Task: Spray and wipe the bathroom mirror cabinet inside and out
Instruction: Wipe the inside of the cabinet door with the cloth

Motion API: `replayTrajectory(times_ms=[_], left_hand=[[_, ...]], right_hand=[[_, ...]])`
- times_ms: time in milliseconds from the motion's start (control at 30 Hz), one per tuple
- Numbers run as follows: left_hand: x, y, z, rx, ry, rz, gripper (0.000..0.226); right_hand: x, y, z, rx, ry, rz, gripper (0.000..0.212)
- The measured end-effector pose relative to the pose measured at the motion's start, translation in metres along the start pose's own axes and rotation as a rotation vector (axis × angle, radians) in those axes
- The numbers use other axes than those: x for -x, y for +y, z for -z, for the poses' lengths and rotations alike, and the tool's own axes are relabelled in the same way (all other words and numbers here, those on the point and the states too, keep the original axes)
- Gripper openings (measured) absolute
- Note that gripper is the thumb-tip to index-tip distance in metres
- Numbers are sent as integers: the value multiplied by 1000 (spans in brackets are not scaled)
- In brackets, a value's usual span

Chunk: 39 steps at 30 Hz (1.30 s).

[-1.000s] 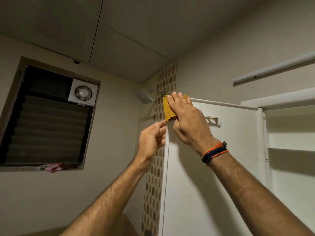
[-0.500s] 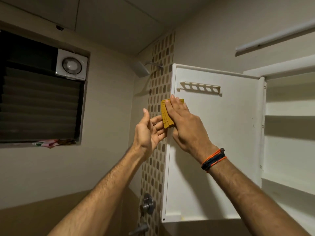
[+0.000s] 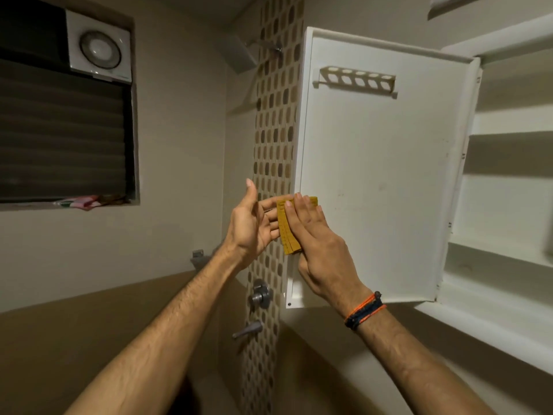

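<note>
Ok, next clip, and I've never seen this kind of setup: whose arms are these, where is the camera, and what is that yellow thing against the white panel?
There is no machine here. The arms belong to a person wearing a wide-angle camera on the head, so you see what they see: both hands reaching up and forward in a bathroom.

The white panel is the open cabinet door, seen from its inner side, with a small slotted rack near its top. The cabinet's shelves show to the right.

The right hand, the one with the orange and dark wristbands, presses a folded yellow cloth flat against the door's free edge. The left hand is open, fingers touching the cloth from the other side of that edge.

Beyond are a tiled strip, shower taps and a vent fan above a louvred window. No spray bottle is in view.
</note>
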State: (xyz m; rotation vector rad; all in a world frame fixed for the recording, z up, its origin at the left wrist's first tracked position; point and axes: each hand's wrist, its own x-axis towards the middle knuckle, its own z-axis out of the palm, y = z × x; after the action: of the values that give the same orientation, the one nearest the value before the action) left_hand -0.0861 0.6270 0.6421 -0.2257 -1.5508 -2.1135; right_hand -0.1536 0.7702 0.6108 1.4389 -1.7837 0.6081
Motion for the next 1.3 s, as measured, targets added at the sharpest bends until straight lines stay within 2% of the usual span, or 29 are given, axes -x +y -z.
replayTrajectory(times_ms=[367,533,667,767,1000,1167,1233,1300], left_hand=[[25,-51,16,-126,99,133,89],[35,-70,24,-142,100,192,80],[43,-82,28,-163,100,183,70],[46,-88,31,-200,92,189,69],[55,-100,34,-374,162,72,33],[63,-107,26,-450,250,-47,35],[65,-108,22,-500,298,-70,39],[66,-109,19,-531,341,-77,42]], right_hand=[[63,-16,-35,20,-109,-45,78],[87,-22,-47,59,-133,-40,75],[102,-28,-56,103,-151,-59,85],[113,-33,-62,136,-159,-75,78],[127,-43,-77,181,-163,-140,75],[137,-46,-80,72,-182,-166,76],[147,-46,-82,-72,-170,-210,85],[158,-50,-79,-310,-93,-378,88]])
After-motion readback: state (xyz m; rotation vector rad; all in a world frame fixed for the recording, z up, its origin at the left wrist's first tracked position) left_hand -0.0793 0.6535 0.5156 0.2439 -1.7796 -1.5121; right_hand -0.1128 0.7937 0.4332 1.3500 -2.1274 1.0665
